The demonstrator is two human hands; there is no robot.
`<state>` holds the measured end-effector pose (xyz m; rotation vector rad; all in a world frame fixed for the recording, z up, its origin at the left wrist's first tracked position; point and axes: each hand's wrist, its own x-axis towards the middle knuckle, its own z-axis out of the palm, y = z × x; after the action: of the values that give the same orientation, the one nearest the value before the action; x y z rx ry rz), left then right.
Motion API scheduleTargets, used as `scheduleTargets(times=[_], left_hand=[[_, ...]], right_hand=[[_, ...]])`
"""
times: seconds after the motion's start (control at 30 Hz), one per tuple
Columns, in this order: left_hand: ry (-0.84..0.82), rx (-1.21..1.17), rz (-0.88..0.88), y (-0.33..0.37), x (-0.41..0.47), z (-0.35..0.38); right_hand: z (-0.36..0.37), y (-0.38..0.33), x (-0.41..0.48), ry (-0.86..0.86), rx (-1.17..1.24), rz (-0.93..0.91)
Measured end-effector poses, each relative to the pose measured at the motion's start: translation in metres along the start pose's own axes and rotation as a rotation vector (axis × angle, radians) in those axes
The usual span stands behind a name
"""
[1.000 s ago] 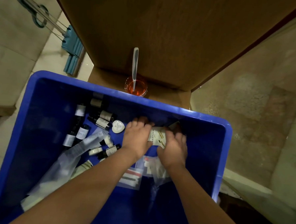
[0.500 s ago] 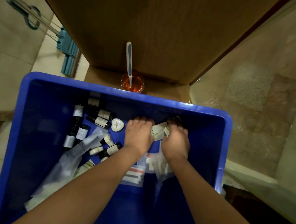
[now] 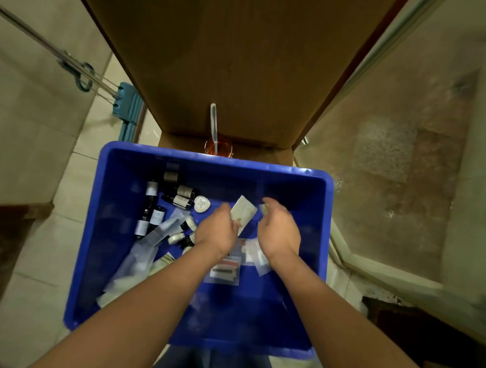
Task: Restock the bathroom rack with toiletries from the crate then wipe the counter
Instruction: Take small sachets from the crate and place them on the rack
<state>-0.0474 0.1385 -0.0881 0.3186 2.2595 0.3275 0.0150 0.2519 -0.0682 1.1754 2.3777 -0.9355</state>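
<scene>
A blue crate [image 3: 321,244] sits below me with toiletries inside. My left hand [image 3: 218,231] holds a cream paper sachet [image 3: 244,213] lifted above the crate floor. Just right of it, my right hand [image 3: 278,232] pinches another small sachet [image 3: 263,209] at its fingertips. Several dark small bottles with white labels [image 3: 156,207] lie at the crate's left, beside a white heart-shaped soap [image 3: 202,204]. Clear plastic packets [image 3: 224,268] lie under my wrists, and a long clear pouch [image 3: 145,252] lies at the lower left.
A brown wooden door [image 3: 228,56] stands ahead. An orange glass with a white toothbrush [image 3: 218,147] sits on a wooden ledge behind the crate. A teal mop head [image 3: 129,107] leans at the left on the tiled floor. A glass partition [image 3: 379,134] is on the right.
Both hands have lifted from the crate's far wall and drawn apart, raising the sachets. The view has pulled back, showing the whole crate.
</scene>
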Motion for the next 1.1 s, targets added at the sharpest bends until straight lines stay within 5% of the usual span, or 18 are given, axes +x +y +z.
scheduleTargets(times=[0.37, 0.73, 1.1], left_hand=[[0.061, -0.084, 0.063, -0.009, -0.096, -0.052], [0.121, -0.328, 0.190, -0.047, -0.183, -0.100], [0.035, -0.624, 0.391, -0.039, -0.266, -0.134]], right_hand=[[-0.040, -0.030, -0.094, 0.070, 0.153, 0.104], [-0.046, -0.044, -0.228, 0.297, 0.721, 0.225], [-0.080, -0.081, -0.326, 0.228, 1.533, 0.213]])
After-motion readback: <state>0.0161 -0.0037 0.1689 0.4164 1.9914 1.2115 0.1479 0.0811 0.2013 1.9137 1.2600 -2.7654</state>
